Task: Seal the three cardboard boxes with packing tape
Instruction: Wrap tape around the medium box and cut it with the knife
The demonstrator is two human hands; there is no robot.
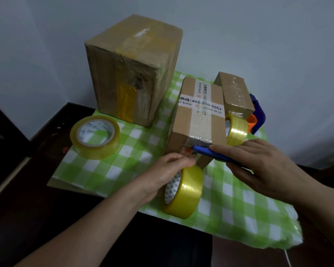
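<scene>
Three cardboard boxes stand on a green checked cloth: a tall box at the back left, a medium box with white printed tape in the middle, and a small box behind it on the right. My left hand grips a yellow tape roll hanging at the medium box's front edge, with the tape stretched up to the box. My right hand holds a blue utility knife whose tip is at that stretched tape.
A large pale tape roll lies flat at the left edge of the cloth. Another yellow roll in a blue and orange dispenser sits to the right of the medium box. The dark table meets a white wall behind.
</scene>
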